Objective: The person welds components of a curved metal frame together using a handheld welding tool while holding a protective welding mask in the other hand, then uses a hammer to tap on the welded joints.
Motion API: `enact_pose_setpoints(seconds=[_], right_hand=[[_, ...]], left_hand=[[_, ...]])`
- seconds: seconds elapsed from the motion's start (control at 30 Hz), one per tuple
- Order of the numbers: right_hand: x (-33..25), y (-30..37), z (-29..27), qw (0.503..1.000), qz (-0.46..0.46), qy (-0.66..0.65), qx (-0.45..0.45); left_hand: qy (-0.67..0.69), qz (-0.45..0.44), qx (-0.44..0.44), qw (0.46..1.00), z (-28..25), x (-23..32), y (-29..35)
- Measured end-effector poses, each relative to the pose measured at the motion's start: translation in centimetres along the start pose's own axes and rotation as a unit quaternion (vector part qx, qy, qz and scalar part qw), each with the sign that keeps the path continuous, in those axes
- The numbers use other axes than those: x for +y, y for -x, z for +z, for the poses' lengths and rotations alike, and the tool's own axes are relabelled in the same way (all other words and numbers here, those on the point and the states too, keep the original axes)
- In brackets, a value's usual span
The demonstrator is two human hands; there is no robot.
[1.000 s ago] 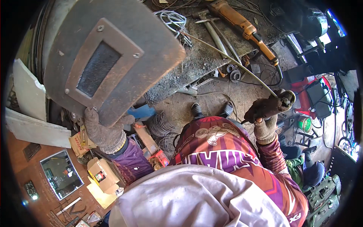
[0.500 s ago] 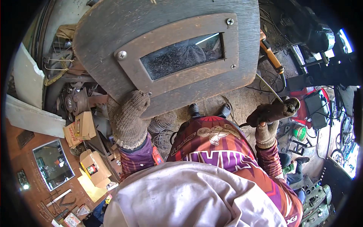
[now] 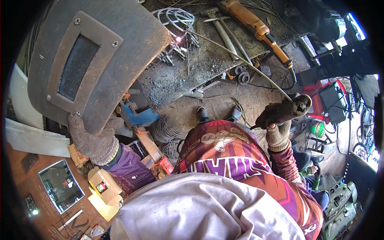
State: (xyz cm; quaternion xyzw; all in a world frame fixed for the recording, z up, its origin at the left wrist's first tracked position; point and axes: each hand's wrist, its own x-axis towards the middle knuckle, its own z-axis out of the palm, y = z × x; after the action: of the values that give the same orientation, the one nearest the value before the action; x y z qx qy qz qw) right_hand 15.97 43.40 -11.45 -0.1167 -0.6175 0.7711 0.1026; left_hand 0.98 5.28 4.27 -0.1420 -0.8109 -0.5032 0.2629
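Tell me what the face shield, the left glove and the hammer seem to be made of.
Face shield: dull dark board, perhaps pressed fibre, going by its brown, scuffed edge. Left glove: matte knitted yarn, with coarse stitches showing. Hammer: probably metal, since it looks smooth, grey and faintly shiny.

Bench: dark, worn top, grit heaviest toward the near edge. On it: bent rods, one spot glowing; hammer; orange grinder, handle end projecting past the edge. Floor: wire coils, and a cable beside the bench.
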Motion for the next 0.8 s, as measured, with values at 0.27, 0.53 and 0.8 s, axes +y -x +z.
enact_pose_setpoints(seconds=[0.27,0.53,0.8], right_hand=[[0.0,0.0,0.5,1.000,-0.003,-0.011,0.005],[-0.1,0.2,0.3,1.000,0.020,0.010,0.007],[0.3,0.2,0.3,1.000,-0.019,0.020,0.010]], left_hand=[[0.380,-0.296,-0.023,0.876,2.4,1.5,0.7],[0.062,-0.060,-0.110,0.990,2.4,-2.6,3.7],[-0.285,0.213,-0.135,0.925,2.5,-3.4,4.7]])
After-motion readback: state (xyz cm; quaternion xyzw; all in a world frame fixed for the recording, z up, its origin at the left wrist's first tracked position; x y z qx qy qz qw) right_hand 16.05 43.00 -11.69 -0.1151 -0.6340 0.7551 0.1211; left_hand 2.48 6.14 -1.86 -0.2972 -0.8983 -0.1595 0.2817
